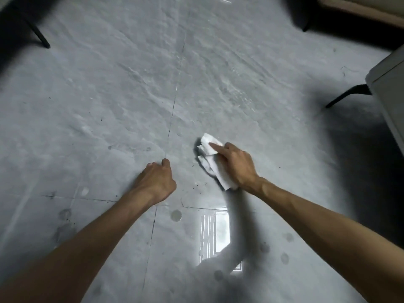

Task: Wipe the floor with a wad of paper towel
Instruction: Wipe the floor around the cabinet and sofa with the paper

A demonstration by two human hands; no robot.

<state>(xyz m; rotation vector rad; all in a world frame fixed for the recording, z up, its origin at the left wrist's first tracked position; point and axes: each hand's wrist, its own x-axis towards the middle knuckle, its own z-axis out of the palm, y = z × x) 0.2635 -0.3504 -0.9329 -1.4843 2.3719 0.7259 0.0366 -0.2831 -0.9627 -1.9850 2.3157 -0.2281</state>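
Observation:
A white wad of paper towel [209, 158] lies on the grey tiled floor [122, 110], right of a tile seam. My right hand [237, 166] grips the wad from above, with the forefinger stretched along its top and the other fingers curled over its right side. One end of the towel sticks out below the wrist. My left hand [156, 182] rests on the floor to the left of the wad, its fingers curled and holding nothing. Small dark specks lie on the tile between the two hands.
A dark chair leg [39, 36] stands at the far left. A pale furniture piece [389, 84] with a black leg [347, 95] juts in at the right. Another dark leg [307, 26] stands far right. Round drip marks [176, 215] dot the near tiles.

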